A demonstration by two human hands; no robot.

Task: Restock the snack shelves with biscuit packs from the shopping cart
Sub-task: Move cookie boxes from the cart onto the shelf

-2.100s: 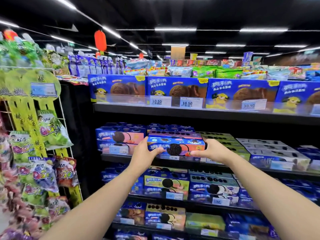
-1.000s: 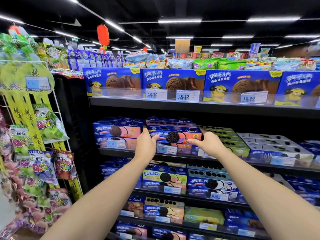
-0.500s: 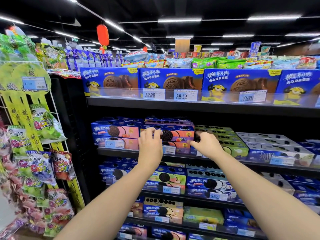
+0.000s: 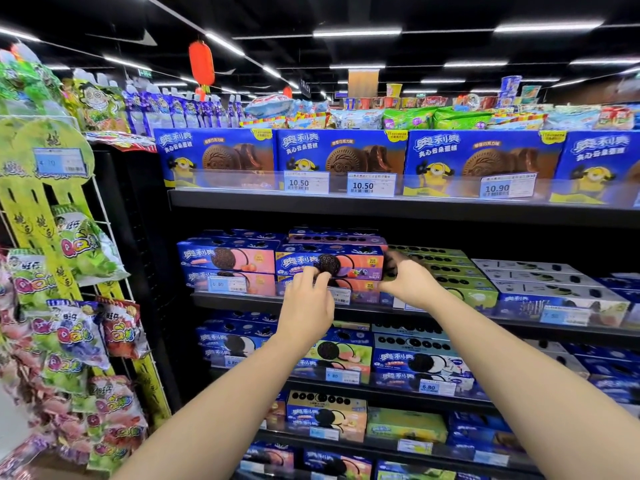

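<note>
Both your arms reach forward to the second shelf from the top. Your left hand [image 4: 306,303] has left the left end of the biscuit pack [image 4: 360,261], where it gripped two seconds ago. It is now spread against the front face, fingertips pressing near the printed biscuit and holding nothing. Your right hand [image 4: 410,282] stays at the pack's right end with its fingers curled round the corner, though they are blurred.

The pack itself has changed most. It was out in front of the shelf [image 4: 242,301], carried between both hands, and now it lies flat on top of a matching pack [image 4: 363,289]. It sits between the pink packs [image 4: 228,259] on its left and the green packs [image 4: 450,271] on its right. Its front looks about level with the fronts beside it, so this placement seems nearly finished. What remains is probably a last nudge to square it, then letting go.

Farther up, the large blue boxes [image 4: 339,157] on the top shelf stand as they did. The shopping cart is out of view, so you cannot judge from here how many packs remain.
</note>
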